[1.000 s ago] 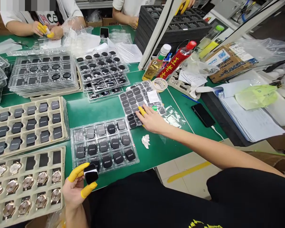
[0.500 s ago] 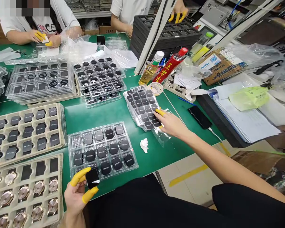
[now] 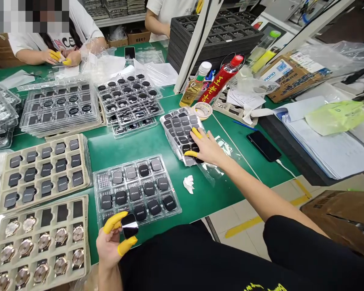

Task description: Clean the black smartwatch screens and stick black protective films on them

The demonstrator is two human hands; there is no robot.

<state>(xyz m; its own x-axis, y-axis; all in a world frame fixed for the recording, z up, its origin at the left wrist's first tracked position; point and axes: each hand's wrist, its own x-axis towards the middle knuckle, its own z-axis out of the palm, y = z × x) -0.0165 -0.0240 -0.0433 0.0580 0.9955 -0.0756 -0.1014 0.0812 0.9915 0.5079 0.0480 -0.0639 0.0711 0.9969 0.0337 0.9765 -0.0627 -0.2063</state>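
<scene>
Near the green desk's (image 3: 118, 147) front edge, my left hand (image 3: 108, 247) grips a glossy black rounded-square device (image 3: 130, 226). My right hand (image 3: 209, 150), fingers spread, touches dark-squared sheets (image 3: 178, 131).

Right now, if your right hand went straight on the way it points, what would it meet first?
The right hand would likely meet the sheet of dark squares beneath it; beyond, roughly in line, lie clear trays of round black pieces. Contact is unclear.
</scene>
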